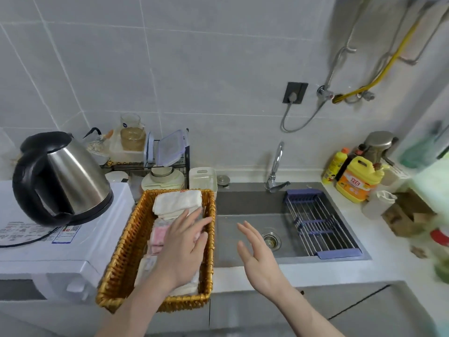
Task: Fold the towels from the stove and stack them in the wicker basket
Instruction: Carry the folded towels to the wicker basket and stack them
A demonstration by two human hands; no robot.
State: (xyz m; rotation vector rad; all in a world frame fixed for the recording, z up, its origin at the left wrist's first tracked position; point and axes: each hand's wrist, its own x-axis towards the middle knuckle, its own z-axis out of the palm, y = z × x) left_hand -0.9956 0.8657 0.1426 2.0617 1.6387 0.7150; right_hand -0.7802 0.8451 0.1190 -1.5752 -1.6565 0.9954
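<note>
Wicker basket [126, 242] standing on the tabletop [230, 276], just left of the sink [243, 207], at 7 o'clock of the frame centre. Folded towels [177, 200] lying inside it in a row: a cream stack at the far end, pink and white pieces [159, 237] in the middle, more pale cloth at the near end. Left hand [184, 246] laid flat on the towels in the basket's middle, palm down, fingers [194, 220] straight and slightly spread, pointing toward 1 o'clock, tips reaching the basket's right rim. Nothing gripped. Right hand [257, 254] held in the air over the sink's near left corner, palm turned left, fingers straight and apart, holding nothing, clear of the basket.

Electric kettle [60, 178], steel with black handle, standing on a white appliance [48, 251] at 9 o'clock of the basket. Dish rack [145, 161] with containers and bowls at 12 o'clock of the basket, against the tiled wall. Tap [275, 166] at the sink's far edge; blue-ended drain rack [318, 222] set across the sink's right half; drain [271, 240] visible just beyond the right hand. Yellow detergent bottles [357, 178] at 2 o'clock of the sink. Stove not visible in this view.
</note>
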